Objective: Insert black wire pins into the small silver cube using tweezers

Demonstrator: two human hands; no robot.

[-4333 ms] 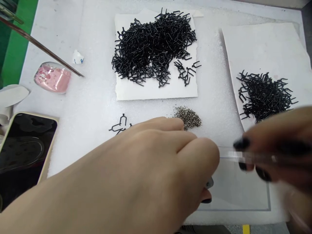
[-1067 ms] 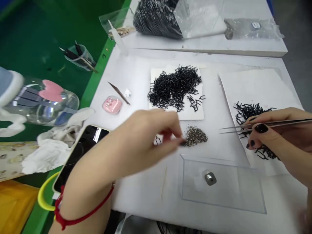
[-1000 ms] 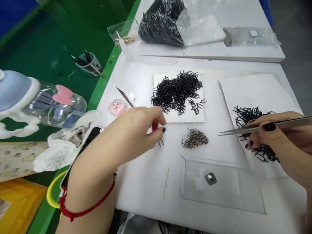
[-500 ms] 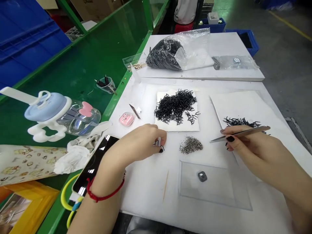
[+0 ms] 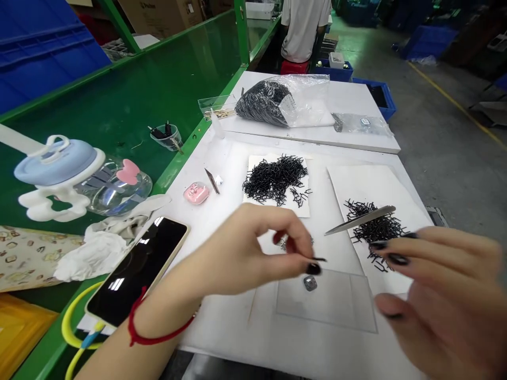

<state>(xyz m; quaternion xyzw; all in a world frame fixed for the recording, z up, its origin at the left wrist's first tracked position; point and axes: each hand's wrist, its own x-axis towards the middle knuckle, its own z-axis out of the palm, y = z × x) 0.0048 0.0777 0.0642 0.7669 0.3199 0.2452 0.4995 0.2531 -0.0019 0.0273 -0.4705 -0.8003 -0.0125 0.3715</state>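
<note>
My left hand is raised over the white foam mat, thumb and fingers pinched on a small black clip. My right hand is close to the camera and blurred, holding metal tweezers whose tip points left toward the clip. Below the hands lies a clear plastic plate with a small grey metal block on it. A pile of black clips sits on a white sheet further back, and a smaller pile lies on the right sheet. A heap of tiny metal bits is mostly hidden behind my left fingers.
A phone lies at the mat's left edge, beside white cloth and a water bottle on the green bench. A pink case and spare tweezers rest further back. A bag of clips lies on the far board. A person stands beyond.
My left hand picked a black clip off the mat and lifted it right over the clear plate. My right hand with the tweezers came up toward the camera. The view tilted upward.
</note>
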